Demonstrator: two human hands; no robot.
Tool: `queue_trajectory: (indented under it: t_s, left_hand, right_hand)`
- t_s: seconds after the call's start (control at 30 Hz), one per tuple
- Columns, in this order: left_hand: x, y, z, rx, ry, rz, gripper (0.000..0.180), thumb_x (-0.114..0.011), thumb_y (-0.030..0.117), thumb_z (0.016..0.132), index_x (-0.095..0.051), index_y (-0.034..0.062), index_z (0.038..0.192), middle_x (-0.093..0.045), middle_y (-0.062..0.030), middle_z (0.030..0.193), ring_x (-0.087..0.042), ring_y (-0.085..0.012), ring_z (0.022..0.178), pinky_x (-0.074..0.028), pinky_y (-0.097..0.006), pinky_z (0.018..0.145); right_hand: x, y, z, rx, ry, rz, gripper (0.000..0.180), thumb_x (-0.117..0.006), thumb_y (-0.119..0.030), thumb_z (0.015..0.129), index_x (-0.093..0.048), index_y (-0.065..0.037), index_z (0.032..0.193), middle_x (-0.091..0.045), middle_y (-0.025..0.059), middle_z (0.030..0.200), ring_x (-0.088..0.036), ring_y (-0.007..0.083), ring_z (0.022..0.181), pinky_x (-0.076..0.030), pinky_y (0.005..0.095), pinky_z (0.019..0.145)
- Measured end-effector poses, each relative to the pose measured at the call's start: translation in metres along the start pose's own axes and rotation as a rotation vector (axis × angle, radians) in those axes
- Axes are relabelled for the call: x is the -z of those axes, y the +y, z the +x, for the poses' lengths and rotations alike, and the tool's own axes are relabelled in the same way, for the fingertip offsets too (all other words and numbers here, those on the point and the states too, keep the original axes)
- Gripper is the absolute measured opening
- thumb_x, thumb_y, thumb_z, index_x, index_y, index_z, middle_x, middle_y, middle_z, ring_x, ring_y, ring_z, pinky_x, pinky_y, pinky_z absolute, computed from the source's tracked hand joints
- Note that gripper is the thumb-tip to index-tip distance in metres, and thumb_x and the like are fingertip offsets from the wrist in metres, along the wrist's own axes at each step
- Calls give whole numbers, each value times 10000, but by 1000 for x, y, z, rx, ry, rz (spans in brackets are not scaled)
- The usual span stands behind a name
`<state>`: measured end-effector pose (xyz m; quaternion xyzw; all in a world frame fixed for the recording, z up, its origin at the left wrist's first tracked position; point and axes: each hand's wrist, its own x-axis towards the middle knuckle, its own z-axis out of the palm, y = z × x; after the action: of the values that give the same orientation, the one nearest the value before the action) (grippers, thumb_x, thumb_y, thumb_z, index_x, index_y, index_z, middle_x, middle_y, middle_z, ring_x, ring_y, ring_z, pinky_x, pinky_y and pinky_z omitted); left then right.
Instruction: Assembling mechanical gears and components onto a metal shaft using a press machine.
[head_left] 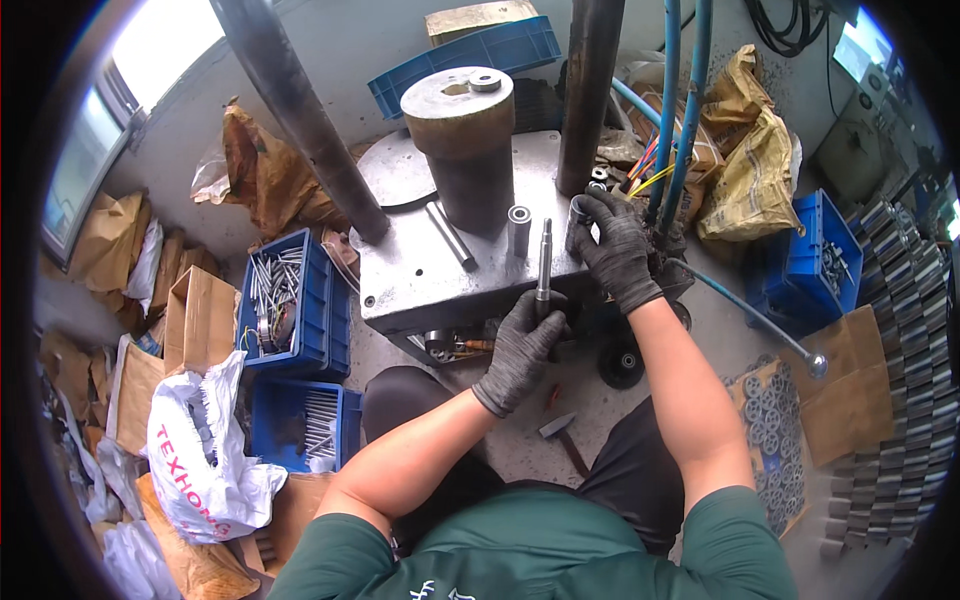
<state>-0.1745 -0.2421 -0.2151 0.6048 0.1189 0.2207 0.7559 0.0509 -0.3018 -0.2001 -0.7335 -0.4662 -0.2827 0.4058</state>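
One gloved left hand (525, 345) wraps around a thin metal rod (545, 258) by the near edge of the table (440, 288). Farther right, the gloved right hand (620, 245) pinches a short metal tube (576, 236) at the table's right side.

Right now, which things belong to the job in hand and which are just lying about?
Likely in the job: stepped metal shaft, left hand; metal cylinder, right hand; upright metal sleeve.

Seemingly just lying about: hammer, white plastic sack, brown paper sack.
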Motion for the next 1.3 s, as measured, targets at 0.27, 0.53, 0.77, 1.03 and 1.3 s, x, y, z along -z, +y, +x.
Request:
queue_trajectory:
  t_s: [0.27, 0.53, 0.77, 1.03, 1.3]
  left_hand:
    - [12, -4, 7, 191, -26, -136, 366, -581, 361, 1090, -603, 57, 1292, -638, -6, 899, -554, -46, 620, -438, -205, 524]
    - [14, 3, 10, 205, -22, 20, 356, -619, 291, 1067, -618, 26, 1306, -648, -22, 916, -569, -66, 613, -457, -229, 522]
    - [8, 2, 13, 279, -1, 115, 311, -687, 90, 999, -666, -16, 1291, -716, -87, 1160, -657, -153, 1096, -534, -328, 996]
    - [-1, -12, 12, 127, -93, 144, 419, -763, 211, 982, -644, 5, 1327, -721, -68, 1111, -655, -103, 845, -548, -273, 720]
    - [7, -25, 16, -77, -89, 389, 279, -758, 32, 954, -684, 0, 1221, -751, -104, 1115, -700, -172, 1040, -561, -320, 945]
  right_hand:
    - [17, -12, 5, 1, 67, 144, 191, -775, -103, 899, -772, -87, 1090, -750, 138, 1154, -681, 353, 1094, -542, 465, 983]
    - [46, -60, -13, -783, -44, 1146, 252, -662, -70, 1038, -702, 9, 1273, -750, 81, 1085, -713, 136, 980, -588, 286, 893]
    - [68, -55, -20, -863, -155, 1211, 304, -664, -92, 1030, -668, 38, 1305, -740, 99, 1160, -706, 149, 1010, -578, 297, 939]
    - [81, -54, -31, -810, -216, 1008, 362, -696, -166, 1024, -636, 21, 1328, -744, 84, 1101, -692, 128, 1007, -566, 273, 893]
    - [66, -39, -47, -926, -826, 1005, 362, -700, -400, 1035, -746, -85, 1208, -732, 12, 1104, -642, 104, 1013, -538, 308, 911]
